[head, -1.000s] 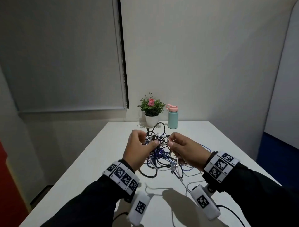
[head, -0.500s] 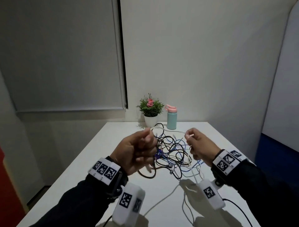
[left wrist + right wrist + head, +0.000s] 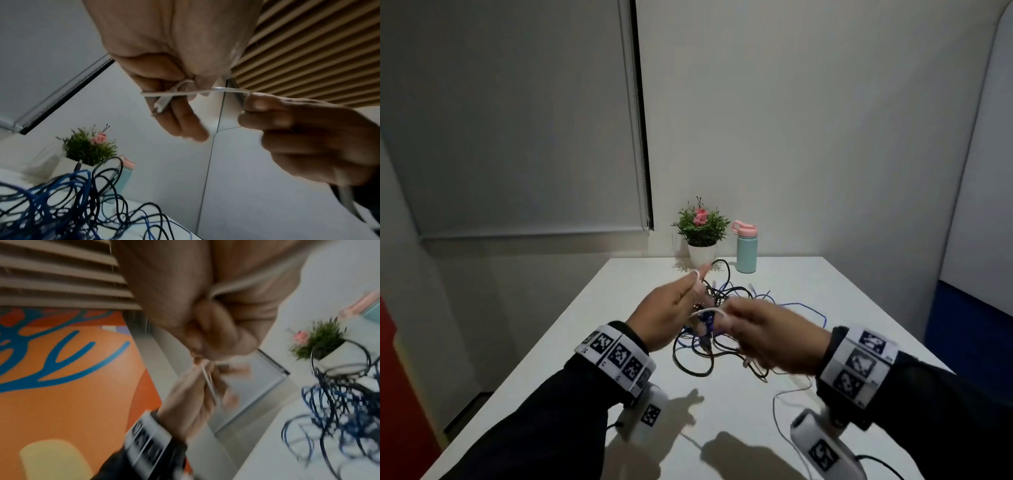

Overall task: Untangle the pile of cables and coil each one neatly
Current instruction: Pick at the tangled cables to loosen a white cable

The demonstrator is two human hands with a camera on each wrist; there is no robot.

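Observation:
A tangle of black and blue cables [image 3: 726, 329] lies on the white table [image 3: 599, 346], also seen in the left wrist view as the tangle [image 3: 68, 206]. Both hands are raised just above it, close together, holding one thin white cable [image 3: 205, 92]. My left hand [image 3: 688, 294] pinches it near its white plug [image 3: 162, 104], and a loop of it lies over the raised fingertip [image 3: 697, 274]. My right hand [image 3: 736, 318], blurred, pinches the same cable [image 3: 714, 311] a short way along. The rest of the white cable [image 3: 777, 407] trails onto the table near my right wrist.
A small potted plant [image 3: 700, 229] and a teal bottle with a pink lid [image 3: 746, 251] stand at the table's far edge against the wall. The table's left edge drops to the floor. A blue panel [image 3: 969, 329] stands at the right.
Half a second ago the hands were spread apart with the white cable stretched between them. Now my right hand has swung left to the left hand, and the cable bends over the left fingers.

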